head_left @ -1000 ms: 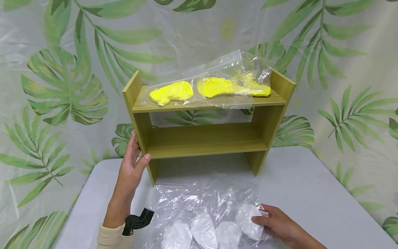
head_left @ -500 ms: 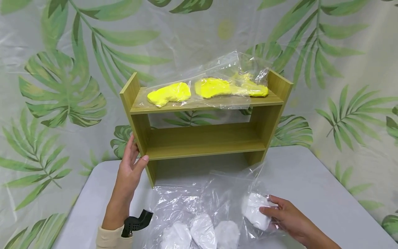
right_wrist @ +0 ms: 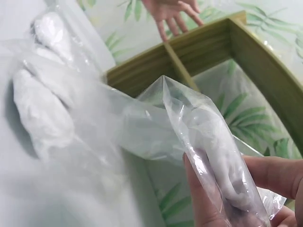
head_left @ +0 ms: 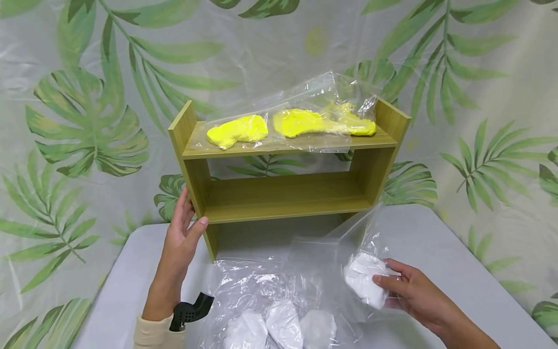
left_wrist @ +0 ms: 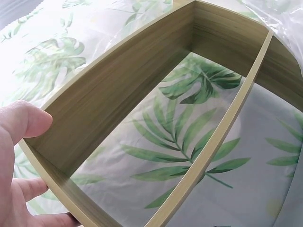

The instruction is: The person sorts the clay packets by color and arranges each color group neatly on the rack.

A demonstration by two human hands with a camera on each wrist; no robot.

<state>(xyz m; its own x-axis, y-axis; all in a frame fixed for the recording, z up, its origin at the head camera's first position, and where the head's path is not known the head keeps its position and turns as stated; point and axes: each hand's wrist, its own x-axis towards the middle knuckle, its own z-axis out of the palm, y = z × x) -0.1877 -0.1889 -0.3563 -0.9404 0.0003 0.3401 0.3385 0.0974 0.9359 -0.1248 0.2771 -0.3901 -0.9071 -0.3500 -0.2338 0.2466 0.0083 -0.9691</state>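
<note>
Likely loading, with raising next: right hand (head_left: 416, 293) pinches clear-plastic-bagged white lump (head_left: 362, 278); left hand (head_left: 183, 237), fingers spread, touches tan wooden shelf (head_left: 283, 196).

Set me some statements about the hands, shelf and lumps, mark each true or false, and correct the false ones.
1. The right hand holds a white lump in a bag. True.
2. The shelf stands on the table. True.
3. The left hand holds a bag too. False: it touches the side of the shelf.
4. The yellow lumps lie on the lower board. False: they lie on the top board.
5. Three other white lumps show below the shelf in the head view. True.
</note>
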